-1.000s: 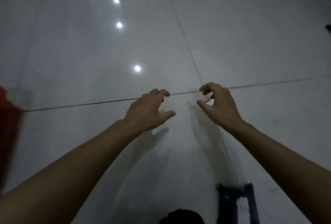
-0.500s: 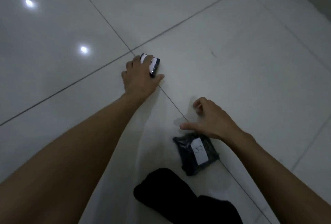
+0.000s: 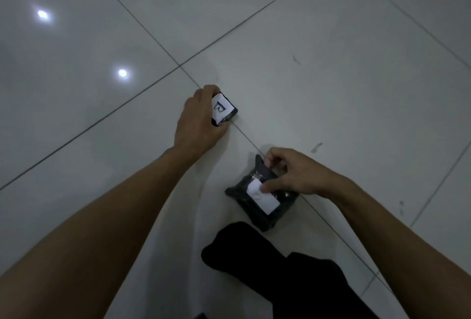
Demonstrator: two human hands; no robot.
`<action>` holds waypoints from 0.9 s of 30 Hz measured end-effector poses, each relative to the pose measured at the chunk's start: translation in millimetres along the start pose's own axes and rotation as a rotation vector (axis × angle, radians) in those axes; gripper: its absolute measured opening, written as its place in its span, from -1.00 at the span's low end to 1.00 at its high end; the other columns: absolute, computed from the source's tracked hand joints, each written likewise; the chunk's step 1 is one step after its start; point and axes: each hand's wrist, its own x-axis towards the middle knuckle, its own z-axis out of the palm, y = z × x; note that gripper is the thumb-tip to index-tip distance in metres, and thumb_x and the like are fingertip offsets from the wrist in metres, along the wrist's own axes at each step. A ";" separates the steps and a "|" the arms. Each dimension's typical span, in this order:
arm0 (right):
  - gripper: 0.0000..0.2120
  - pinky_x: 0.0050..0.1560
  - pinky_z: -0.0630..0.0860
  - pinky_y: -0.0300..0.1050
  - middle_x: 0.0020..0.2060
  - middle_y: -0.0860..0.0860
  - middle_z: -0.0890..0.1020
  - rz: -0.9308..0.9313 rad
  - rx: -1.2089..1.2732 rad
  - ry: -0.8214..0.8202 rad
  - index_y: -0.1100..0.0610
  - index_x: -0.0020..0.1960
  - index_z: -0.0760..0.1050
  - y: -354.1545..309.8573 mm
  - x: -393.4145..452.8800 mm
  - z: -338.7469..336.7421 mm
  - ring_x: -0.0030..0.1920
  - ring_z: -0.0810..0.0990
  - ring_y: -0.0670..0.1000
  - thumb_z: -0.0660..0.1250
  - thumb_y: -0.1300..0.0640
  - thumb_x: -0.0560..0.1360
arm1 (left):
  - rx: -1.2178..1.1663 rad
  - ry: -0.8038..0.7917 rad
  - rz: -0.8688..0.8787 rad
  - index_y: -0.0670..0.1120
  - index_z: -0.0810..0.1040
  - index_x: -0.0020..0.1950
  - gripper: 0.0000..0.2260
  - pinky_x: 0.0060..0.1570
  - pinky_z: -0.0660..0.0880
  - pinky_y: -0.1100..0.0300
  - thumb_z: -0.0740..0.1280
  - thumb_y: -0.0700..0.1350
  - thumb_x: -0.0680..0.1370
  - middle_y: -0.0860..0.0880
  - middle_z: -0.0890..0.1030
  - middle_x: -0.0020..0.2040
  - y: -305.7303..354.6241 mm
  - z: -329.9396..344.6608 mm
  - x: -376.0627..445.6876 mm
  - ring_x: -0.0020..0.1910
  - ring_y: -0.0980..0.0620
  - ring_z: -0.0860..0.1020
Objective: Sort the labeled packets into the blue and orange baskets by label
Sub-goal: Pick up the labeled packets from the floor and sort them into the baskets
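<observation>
Two hands work low over the white tiled floor (image 3: 318, 38). The left hand (image 3: 197, 121) curls round a small dark packet (image 3: 225, 111), its white label up, at the fingertips on a grout line. The right hand (image 3: 293, 173) pinches the upper edge of a larger dark packet (image 3: 260, 196) lying on the floor just below it, thumb on its white label. A black-clothed leg (image 3: 280, 273) lies nearer the camera.
</observation>
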 end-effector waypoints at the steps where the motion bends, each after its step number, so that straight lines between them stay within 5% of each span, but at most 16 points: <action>1: -0.59 -0.13 0.54 -0.09 -0.05 0.01 0.65 -0.008 0.053 -0.018 -0.01 -0.04 0.48 -4.7 2.9 1.2 -0.12 0.60 -0.02 0.65 0.09 0.26 | 0.003 -0.008 -0.002 0.01 0.36 0.24 -0.51 -0.08 0.44 0.09 0.46 -0.10 0.38 0.01 0.47 0.12 -3.1 -3.6 -3.7 0.04 -0.02 0.43; 5: -0.56 -0.12 0.50 -0.22 -0.08 0.07 0.65 -0.030 0.226 -0.020 0.14 0.08 0.44 -24.3 17.0 6.4 -0.13 0.62 -0.05 0.58 0.30 0.33 | 0.028 -0.036 0.004 -0.02 0.35 0.28 -0.47 -0.03 0.46 0.03 0.46 -0.10 0.37 -0.03 0.47 0.18 -14.8 -18.4 -17.5 0.09 -0.06 0.43; 13: -0.55 -0.13 0.64 -0.11 0.06 0.20 0.68 -0.054 0.491 0.113 0.25 0.21 0.42 -74.7 61.8 27.9 -0.09 0.70 0.06 0.53 0.29 0.40 | 0.065 0.102 -0.089 -0.03 0.34 0.33 -0.42 0.04 0.48 -0.05 0.44 -0.07 0.35 -0.02 0.46 0.23 -49.9 -78.6 -49.6 0.15 -0.06 0.43; 20: -0.61 -0.20 0.61 -0.14 -0.04 0.10 0.72 -0.246 0.306 -0.123 0.16 0.17 0.43 -182.8 91.6 112.2 -0.14 0.71 0.03 0.51 0.27 0.43 | 0.191 0.308 -0.231 -0.07 0.30 0.40 -0.38 0.05 0.50 -0.02 0.39 0.03 0.39 -0.04 0.46 0.27 -103.9 -183.8 -141.5 0.17 -0.07 0.46; 27: -0.63 -0.14 0.60 -0.07 -0.01 0.06 0.71 -0.532 -0.011 -0.477 0.08 0.19 0.47 -299.6 61.9 278.2 -0.05 0.70 0.05 0.51 0.21 0.44 | 0.316 0.583 -0.560 -0.05 0.34 0.36 -0.40 0.05 0.48 0.04 0.44 -0.03 0.36 -0.03 0.51 0.22 -120.7 -271.0 -345.3 0.16 -0.04 0.50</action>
